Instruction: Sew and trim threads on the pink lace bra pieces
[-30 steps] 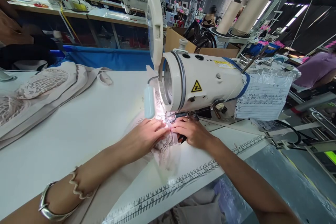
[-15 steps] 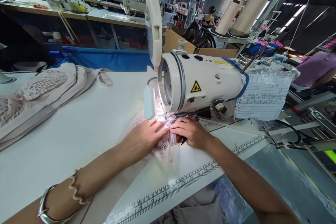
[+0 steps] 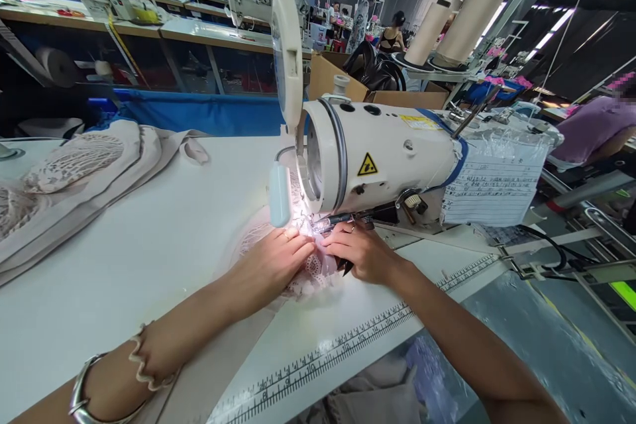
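Note:
Pale pink lace fabric point(image 3: 314, 268) lies under the needle area of a white sewing machine point(image 3: 382, 152). My left hand point(image 3: 278, 258) presses on the lace from the left, its fingers together and bent slightly down onto it. From the right, my right hand point(image 3: 360, 252) has its fingertips at the lace edge, curled over dark thread snips point(image 3: 345, 266) whose black pointed tips stick out below the palm. A black attachment point(image 3: 342, 218) sits just above the right fingers. The machine's lamp lights the stitching spot; the needle itself is hard to make out.
Folded beige lace garments point(image 3: 84, 165) lie on the left of the white table point(image 3: 199, 212). A ruler strip point(image 3: 342, 344) runs along its front edge. A light blue lamp housing point(image 3: 279, 195) hangs beside the left fingers. A handwritten sheet point(image 3: 491, 185) covers the machine's right end.
The lace has shifted and spread out flatter under and in front of my hands. My left hand has slid slightly left, while my right hand stays nearly in place.

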`<act>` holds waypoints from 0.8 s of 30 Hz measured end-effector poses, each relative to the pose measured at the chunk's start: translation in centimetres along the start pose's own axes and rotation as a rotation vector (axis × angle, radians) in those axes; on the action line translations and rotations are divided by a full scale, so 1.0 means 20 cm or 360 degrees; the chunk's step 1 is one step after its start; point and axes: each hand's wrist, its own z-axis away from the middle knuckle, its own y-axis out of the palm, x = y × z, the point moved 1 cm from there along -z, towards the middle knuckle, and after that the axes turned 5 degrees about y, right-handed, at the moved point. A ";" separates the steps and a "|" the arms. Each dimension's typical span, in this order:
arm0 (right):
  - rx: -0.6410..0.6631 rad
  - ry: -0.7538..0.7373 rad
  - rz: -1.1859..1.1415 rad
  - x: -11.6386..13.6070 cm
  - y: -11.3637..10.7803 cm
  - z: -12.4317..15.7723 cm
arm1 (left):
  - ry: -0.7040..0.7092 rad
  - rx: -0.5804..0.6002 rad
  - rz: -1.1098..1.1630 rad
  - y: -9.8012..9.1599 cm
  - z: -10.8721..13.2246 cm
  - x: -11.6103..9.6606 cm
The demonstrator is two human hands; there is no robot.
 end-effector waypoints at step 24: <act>-0.0011 0.0028 0.0029 0.00 0.00 0.00 | -0.0132 0.0100 -0.0236 0.00 -0.01 -0.06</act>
